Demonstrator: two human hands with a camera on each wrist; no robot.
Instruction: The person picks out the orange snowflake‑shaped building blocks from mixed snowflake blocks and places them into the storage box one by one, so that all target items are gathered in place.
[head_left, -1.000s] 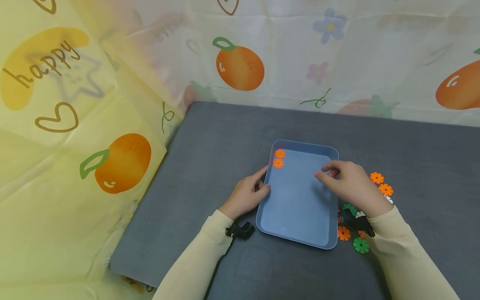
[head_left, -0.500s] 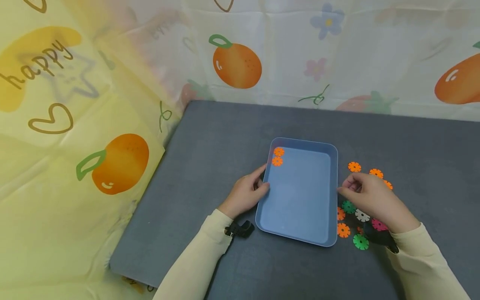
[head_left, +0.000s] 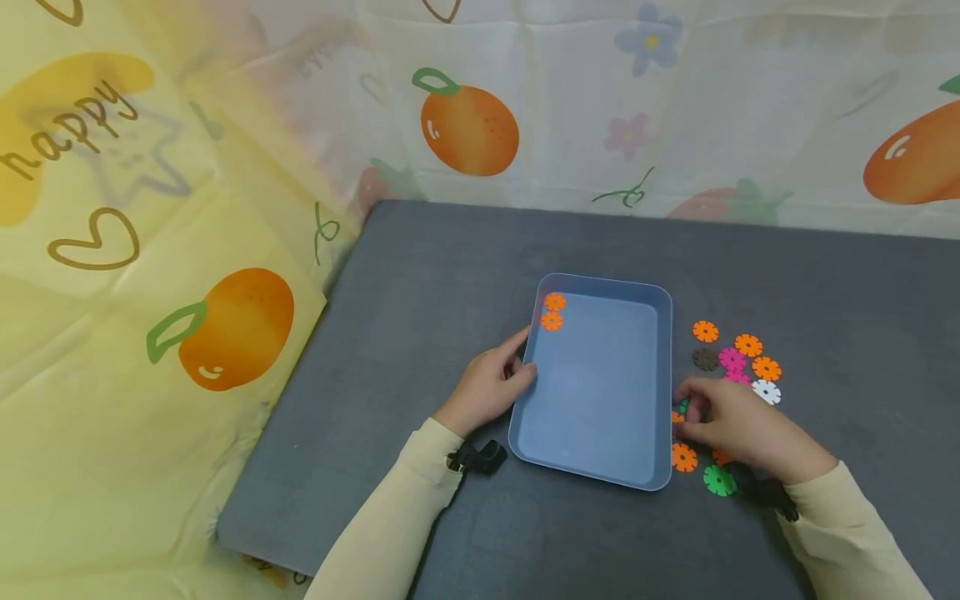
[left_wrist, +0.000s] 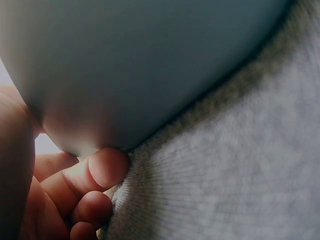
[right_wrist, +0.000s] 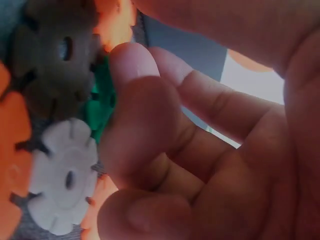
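Observation:
My left hand [head_left: 487,387] grips the left rim of a blue rectangular tray [head_left: 592,475], thumb over the rim; curled fingers show beneath the tray [left_wrist: 150,60] in the left wrist view. Two orange notched plastic discs [head_left: 552,321] lie in its far left corner. Beside the tray's right rim my right hand [head_left: 731,425] reaches down among loose interlocking discs. Its thumb and index finger stand apart, around an orange disc [right_wrist: 115,22] and near a green disc [right_wrist: 102,100]. Whether they touch the orange disc is unclear. A grey-white disc [right_wrist: 67,177] lies close by.
More notched discs lie right of the tray on the grey table [head_left: 420,283]: orange [head_left: 705,332], dark brown [head_left: 706,359], pink [head_left: 732,359], white [head_left: 767,392] and green [head_left: 720,480]. Printed cloth [head_left: 570,167] stands along the table's back and left sides.
My right hand has moved from above the tray to the right, then down to the discs beside the rim. My left hand keeps its grip on the tray.

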